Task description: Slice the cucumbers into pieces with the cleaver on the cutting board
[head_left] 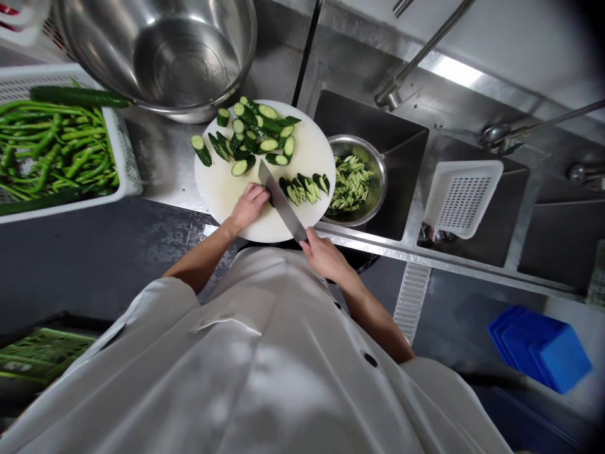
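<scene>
A white coat (265, 353) filled the nearest part of the view. Beyond it the right hand (325, 253) was closed around the handle of a broad knife (284, 207), whose blade slanted across a round white board (222, 195). The left hand (251, 205) rested on the board with fingers curled against the blade; a sliver of dark green showed by the fingertips, but how firmly it was gripped I cannot tell. Right of the blade, on the board, cucumber slices (306, 189) leaned in a row. Farther back on it, cucumber chunks (262, 131) lay in a loose heap. Beside the board, partly beneath its edge, a metal bowl (382, 189) held cucumber strips (352, 183). To the left, on the metal bench (163, 167), a white basket (127, 164) carried long green peppers (59, 148) and a whole cucumber (78, 96). Behind the board stood a large, shiny basin (231, 88), and across the sink (406, 157) at right was a tap (390, 98).
</scene>
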A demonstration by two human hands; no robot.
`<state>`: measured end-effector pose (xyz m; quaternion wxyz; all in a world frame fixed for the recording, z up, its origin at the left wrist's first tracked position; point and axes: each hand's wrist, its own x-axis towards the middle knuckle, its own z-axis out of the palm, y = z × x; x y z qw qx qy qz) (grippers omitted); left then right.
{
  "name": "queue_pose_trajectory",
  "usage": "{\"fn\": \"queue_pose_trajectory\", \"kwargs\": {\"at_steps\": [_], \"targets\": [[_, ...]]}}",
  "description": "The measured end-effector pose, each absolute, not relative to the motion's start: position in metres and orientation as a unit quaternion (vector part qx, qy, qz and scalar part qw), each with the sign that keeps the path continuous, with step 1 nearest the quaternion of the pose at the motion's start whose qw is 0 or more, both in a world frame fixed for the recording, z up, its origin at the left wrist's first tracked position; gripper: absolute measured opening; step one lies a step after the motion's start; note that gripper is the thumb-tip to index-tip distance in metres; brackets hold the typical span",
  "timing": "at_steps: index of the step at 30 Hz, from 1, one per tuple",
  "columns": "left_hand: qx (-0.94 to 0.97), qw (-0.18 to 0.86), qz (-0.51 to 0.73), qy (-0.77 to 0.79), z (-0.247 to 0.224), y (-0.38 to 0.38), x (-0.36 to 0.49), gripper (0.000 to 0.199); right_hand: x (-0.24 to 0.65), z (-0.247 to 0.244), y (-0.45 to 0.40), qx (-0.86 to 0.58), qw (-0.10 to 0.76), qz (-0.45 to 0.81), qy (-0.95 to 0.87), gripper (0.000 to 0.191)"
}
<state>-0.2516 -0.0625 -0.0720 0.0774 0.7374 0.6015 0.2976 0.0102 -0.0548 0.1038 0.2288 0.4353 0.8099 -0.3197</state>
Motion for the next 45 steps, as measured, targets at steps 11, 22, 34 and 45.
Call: {"fn": "queue_pose_trajectory", "kwargs": {"at_steps": [11, 22, 34, 45], "targets": [[0.602, 0.035, 0.288, 0.744, -0.051, -0.045, -0.292, 0.035, 0.055, 0.100, -0.067, 0.416, 0.164, -0.322, 0.834, 0.038], [0.599, 0.117, 0.289, 0.738, -0.053, -0.074, -0.245, 0.021, 0.039, 0.086, -0.071, 0.461, 0.232, -0.313, 0.797, 0.042], [0.774, 0.084, 0.205, 0.593, -0.059, -0.064, -0.264, 0.029, 0.039, 0.120, -0.070, 0.444, 0.276, -0.282, 0.805, 0.036], [0.785, 0.059, 0.189, 0.587, -0.055, -0.063, -0.262, 0.027, 0.013, 0.120, -0.054, 0.421, 0.282, -0.283, 0.814, 0.032]]}}
